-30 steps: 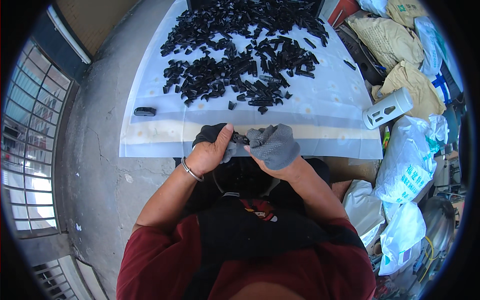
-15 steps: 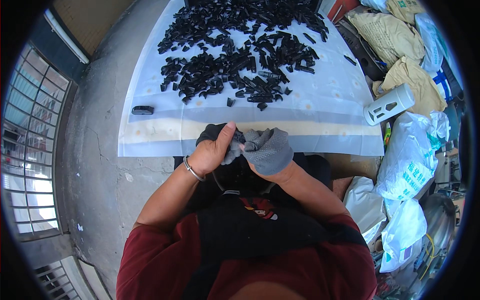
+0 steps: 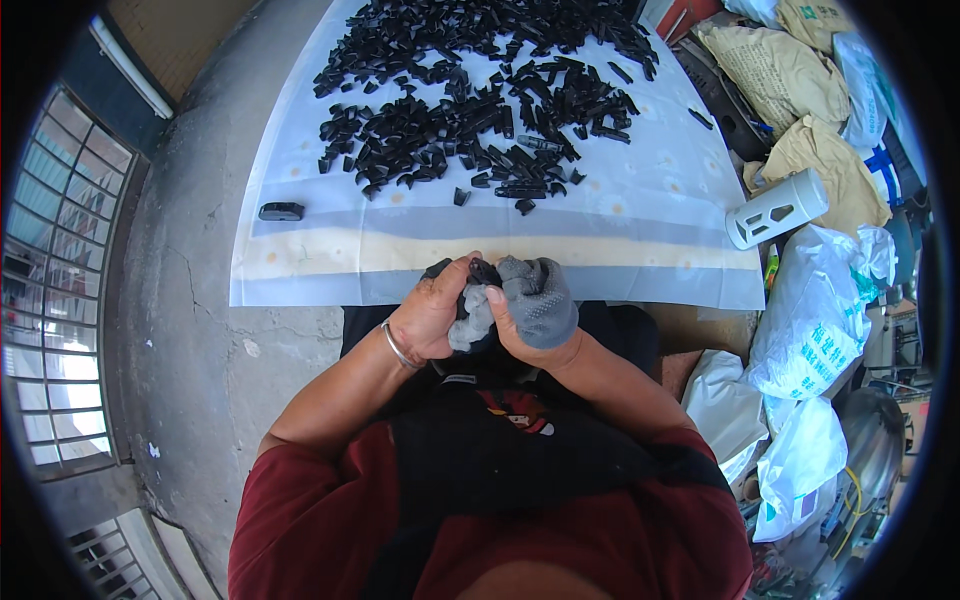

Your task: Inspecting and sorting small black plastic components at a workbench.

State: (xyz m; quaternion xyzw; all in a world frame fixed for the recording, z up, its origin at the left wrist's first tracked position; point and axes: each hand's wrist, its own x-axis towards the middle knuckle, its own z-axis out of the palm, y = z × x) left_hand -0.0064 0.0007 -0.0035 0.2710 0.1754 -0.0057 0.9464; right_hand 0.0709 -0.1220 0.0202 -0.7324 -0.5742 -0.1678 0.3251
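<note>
Both my hands meet just in front of the table's near edge, pinching a small black plastic part (image 3: 484, 271) between them. My left hand (image 3: 432, 308) has a bare thumb pressed against the part, with grey and dark glove fabric on its fingers and a metal bangle at the wrist. A grey dotted glove covers most of my right hand (image 3: 537, 303), and its bare thumb also rests on the part. Fingers and fabric hide most of the piece. Beyond them, a large heap of small black plastic parts (image 3: 410, 140) spreads over the table.
The table wears a pale flowered cover (image 3: 330, 270). A darker oblong black piece (image 3: 281, 211) lies alone at its left. A white cylinder with cut-outs (image 3: 778, 208) stands at the right edge, beside sacks and white plastic bags (image 3: 810, 330). A barred window (image 3: 65, 280) is at far left.
My hands have turned the part, so more of it shows between the thumbs. The right thumb now lies upright against it, and the left hand sits slightly lower.
</note>
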